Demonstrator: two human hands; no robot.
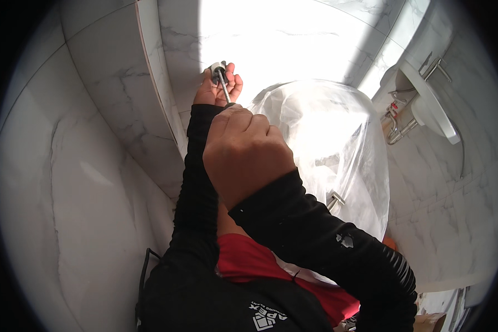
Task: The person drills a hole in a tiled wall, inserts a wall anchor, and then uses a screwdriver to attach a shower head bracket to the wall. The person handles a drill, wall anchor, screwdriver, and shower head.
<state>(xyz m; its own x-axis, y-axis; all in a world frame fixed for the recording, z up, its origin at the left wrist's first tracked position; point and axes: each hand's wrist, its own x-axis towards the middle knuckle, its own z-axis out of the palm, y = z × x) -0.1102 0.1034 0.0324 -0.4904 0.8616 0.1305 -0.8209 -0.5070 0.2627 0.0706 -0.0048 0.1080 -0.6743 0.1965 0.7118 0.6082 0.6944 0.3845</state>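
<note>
My right hand (249, 146) is wrapped round the handle of a screwdriver (225, 89). Its metal shaft points up and away, and its tip meets a small black-and-white fitting (219, 71). Beyond it, my left hand (206, 93) has its fingers curled about that fitting and steadies it from both sides. The fitting's exact kind is too small to make out, and I cannot tell whether it is fixed to the tiles behind it. Most of the screwdriver's handle is hidden inside my right fist.
Clear plastic sheeting (365, 182) covers a bulky white thing on the right, with a metal fixture (335, 200) near it. A white washbasin (426, 105) with exposed pipes (395, 130) stands farther right. Marble-patterned tiles (105, 72) and a projecting tiled edge (159, 83) are on the left.
</note>
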